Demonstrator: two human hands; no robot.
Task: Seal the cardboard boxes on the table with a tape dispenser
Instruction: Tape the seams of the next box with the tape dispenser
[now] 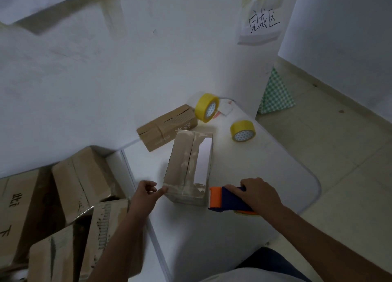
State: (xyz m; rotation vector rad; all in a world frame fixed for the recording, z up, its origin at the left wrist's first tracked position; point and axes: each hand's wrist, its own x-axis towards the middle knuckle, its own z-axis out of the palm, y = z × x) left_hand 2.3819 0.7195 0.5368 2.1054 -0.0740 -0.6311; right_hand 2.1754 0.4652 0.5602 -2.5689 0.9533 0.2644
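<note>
Nearest, the person's right hand grips a blue and orange tape dispenser on the white table, fingers curled over its top, the orange end just beside the near right corner of a cardboard box. The left hand pinches the box's near left corner between thumb and fingers. The box stands in the middle of the table, its top flaps closed along a central seam. To the left, off the table's edge, several more cardboard boxes are piled. Farther back, a flattened box lies against the wall, with two yellow tape rolls near it, one leaning upright.
</note>
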